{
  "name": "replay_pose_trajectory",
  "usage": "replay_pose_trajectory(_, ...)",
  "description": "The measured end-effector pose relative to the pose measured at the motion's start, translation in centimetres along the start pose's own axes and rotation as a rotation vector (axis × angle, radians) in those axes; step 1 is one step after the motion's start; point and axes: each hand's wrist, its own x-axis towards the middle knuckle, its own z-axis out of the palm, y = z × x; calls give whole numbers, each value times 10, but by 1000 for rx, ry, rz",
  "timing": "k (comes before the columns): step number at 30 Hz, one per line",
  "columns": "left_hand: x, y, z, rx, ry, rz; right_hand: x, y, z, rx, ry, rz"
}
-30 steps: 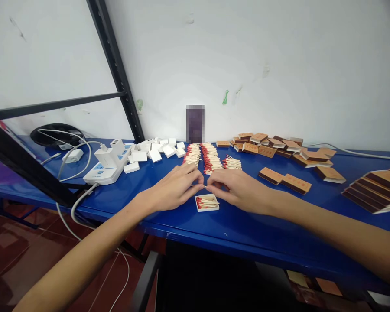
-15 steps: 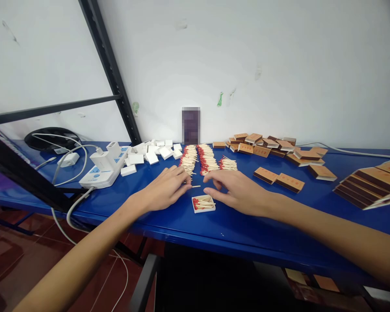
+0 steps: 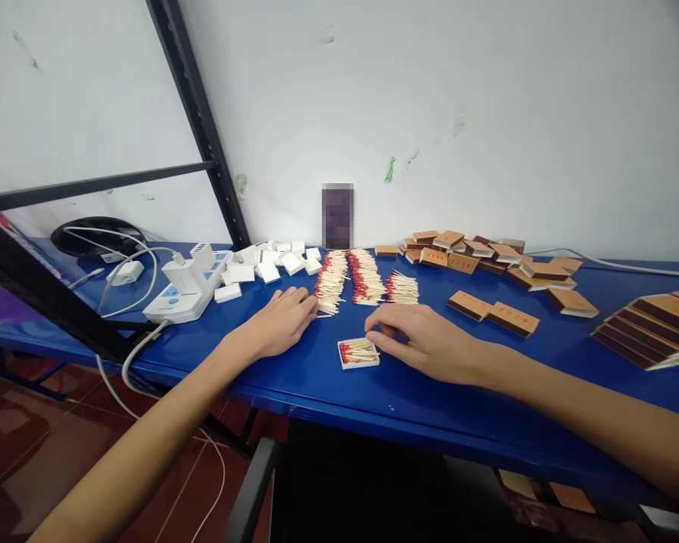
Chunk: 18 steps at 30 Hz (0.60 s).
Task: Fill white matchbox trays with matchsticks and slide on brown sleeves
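Observation:
A small white matchbox tray (image 3: 359, 365) lies on the blue table, part filled with red-tipped matches (image 3: 357, 349). My right hand (image 3: 422, 339) is at its right end, thumb and index finger drawn together in a pinch; whatever they hold, if anything, is too small to make out. My left hand (image 3: 280, 320) lies low over the table with its fingers stretched to the near end of the left row of matches (image 3: 332, 279). Another match row (image 3: 367, 279) is alongside, and a shorter match pile (image 3: 403, 289) lies to its right.
White trays (image 3: 268, 270) are heaped at the back left, beside a power strip (image 3: 181, 302) with cables. Brown matchbox sleeves (image 3: 461, 260) pile up at the back right, and a larger stack of sleeves (image 3: 650, 332) stands far right. A black metal frame (image 3: 204, 121) rises at left.
My left hand has drawn back slightly left, and the single match at its fingertips no longer shows there. My right hand has come lower, its fingers closing beside the tray.

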Motion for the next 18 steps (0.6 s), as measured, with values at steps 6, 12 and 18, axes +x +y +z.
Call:
replay_pose_trajectory(6,-7,31,-19,-271,8,94,-4,5,-2,39,-48,-33)
replay_pose_trajectory(12,-10,63,-21,-339,-3,144,-10,6,1,176,-60,-41)
replay_pose_trajectory(18,1,27,-10,-67,129,-33,-7,10,1,154,-26,-33)
